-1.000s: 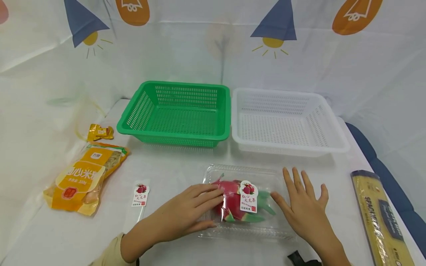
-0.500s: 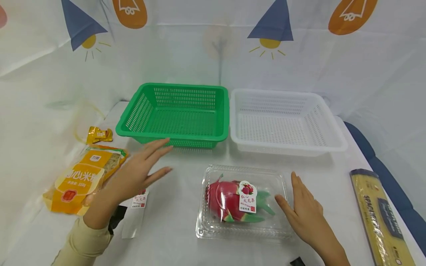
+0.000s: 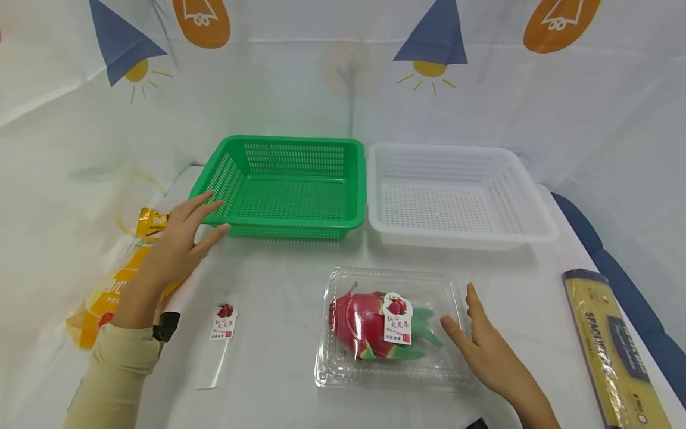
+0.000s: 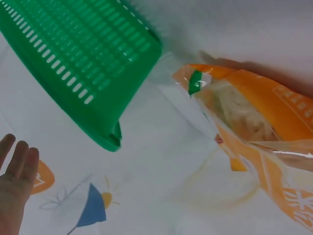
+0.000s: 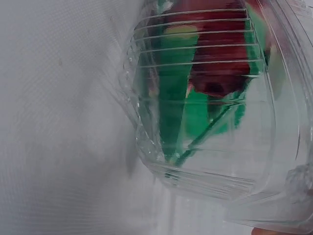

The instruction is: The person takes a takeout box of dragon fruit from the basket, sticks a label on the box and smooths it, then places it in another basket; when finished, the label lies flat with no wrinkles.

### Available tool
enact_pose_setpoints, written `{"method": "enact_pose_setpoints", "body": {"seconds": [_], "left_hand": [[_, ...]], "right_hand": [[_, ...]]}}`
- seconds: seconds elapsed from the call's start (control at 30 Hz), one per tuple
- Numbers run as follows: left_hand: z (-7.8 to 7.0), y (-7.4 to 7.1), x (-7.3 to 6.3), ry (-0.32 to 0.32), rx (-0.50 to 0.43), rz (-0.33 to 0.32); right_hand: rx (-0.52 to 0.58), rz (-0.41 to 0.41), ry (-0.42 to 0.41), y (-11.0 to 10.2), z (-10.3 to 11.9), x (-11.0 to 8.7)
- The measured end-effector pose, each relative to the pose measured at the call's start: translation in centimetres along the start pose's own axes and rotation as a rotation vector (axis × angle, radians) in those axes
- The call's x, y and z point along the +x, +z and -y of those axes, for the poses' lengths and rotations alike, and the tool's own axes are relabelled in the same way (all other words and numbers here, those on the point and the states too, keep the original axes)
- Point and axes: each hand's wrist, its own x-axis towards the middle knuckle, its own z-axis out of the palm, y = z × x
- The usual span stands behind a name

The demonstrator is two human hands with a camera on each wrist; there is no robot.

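Note:
A clear plastic box (image 3: pixel 343 369) with a red and green dragon fruit (image 3: pixel 359 322) inside lies at the front middle. It bears a white label (image 3: pixel 398 316). My right hand (image 3: pixel 495 357) is at its right side, fingers extended; contact cannot be told. The right wrist view shows the box (image 5: pixel 205 191) close up, with a bit of skin at the lower edge. My left hand (image 3: pixel 174 247) reaches over the orange noodle bag (image 3: pixel 115 286), partly hiding it, near a small gold packet (image 3: pixel 151 221). In the left wrist view its straight fingers (image 4: pixel 30 169) hold nothing.
A green basket (image 3: pixel 284 226) and a white basket (image 3: pixel 466 237) stand side by side at the back. A spaghetti pack (image 3: pixel 611 345) lies along the right edge. A clear strip with a fruit label (image 3: pixel 224 322) lies left of the box.
My left hand has left the box and moved left and away from me, over the noodle bag. The right hand stays beside the box, slightly turned.

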Motion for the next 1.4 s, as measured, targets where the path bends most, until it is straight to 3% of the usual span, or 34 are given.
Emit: {"method": "enact_pose_setpoints", "body": {"seconds": [0.3,0.53,0.8,0.93,1.2,1.4], "left_hand": [[3.3,-0.7,0.4,-0.138,0.021,0.041],[5.4,-0.2,0.5,-0.262,0.024,0.047],[6.7,0.4,1.0,-0.392,-0.114,0.050],[7.0,0.7,1.6,-0.440,-0.136,0.052],[7.3,1.4,2.2,-0.552,-0.166,0.046],[7.3,1.7,2.4,-0.576,-0.210,0.033]], "right_hand": [[0.027,0.017,0.026,0.2,-0.1,-0.1],[0.068,0.062,0.066,0.2,-0.3,0.0],[0.088,0.092,0.092,0.4,-0.7,0.1],[0.120,0.092,0.099,0.5,-0.8,0.1],[0.293,0.115,0.135,0.8,-1.1,0.1],[0.502,0.113,0.138,1.2,-1.4,0.3]]}}
